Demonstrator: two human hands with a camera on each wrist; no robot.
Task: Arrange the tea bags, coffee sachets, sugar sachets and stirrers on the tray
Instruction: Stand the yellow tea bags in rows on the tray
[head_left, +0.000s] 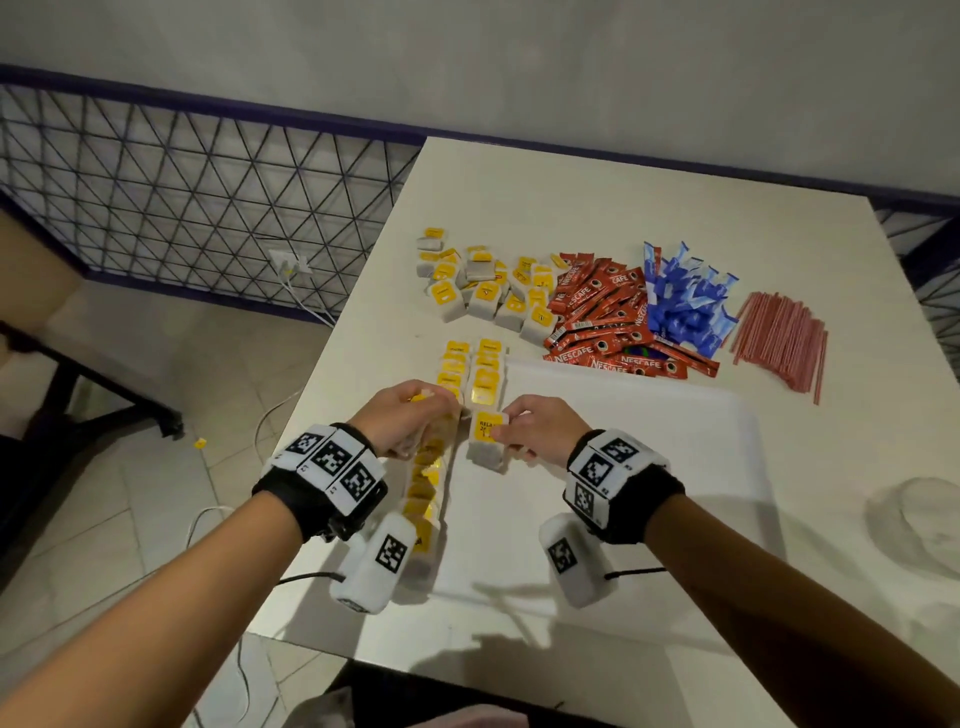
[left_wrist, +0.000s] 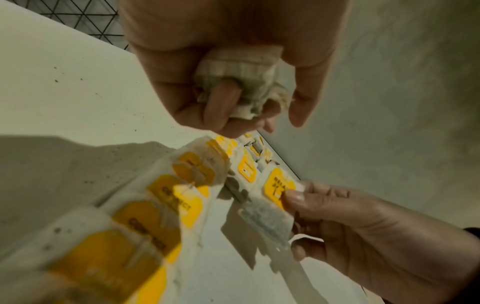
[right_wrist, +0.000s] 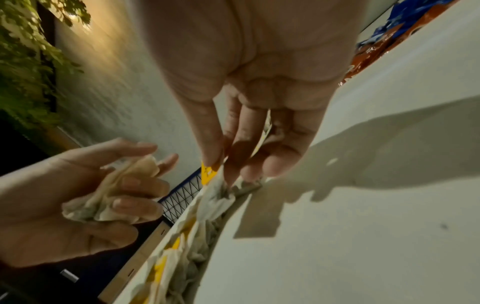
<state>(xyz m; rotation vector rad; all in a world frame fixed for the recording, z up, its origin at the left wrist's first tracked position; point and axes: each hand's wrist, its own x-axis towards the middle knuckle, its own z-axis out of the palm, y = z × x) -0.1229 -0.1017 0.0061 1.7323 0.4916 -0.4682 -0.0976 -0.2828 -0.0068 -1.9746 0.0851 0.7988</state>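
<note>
Nearest tea bags (left_wrist: 103, 257) blurred; left column (head_left: 423, 483) partly behind left wrist.

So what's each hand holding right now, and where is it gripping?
Right hand pinches one tea bag at its yellow tag end. Left hand grips a bunch of tea bags round their paper pouches.

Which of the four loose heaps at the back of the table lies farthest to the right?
The heap of thin pink stirrers, beside the blue sugar sachets; it alone holds sticks, not packets.
</note>
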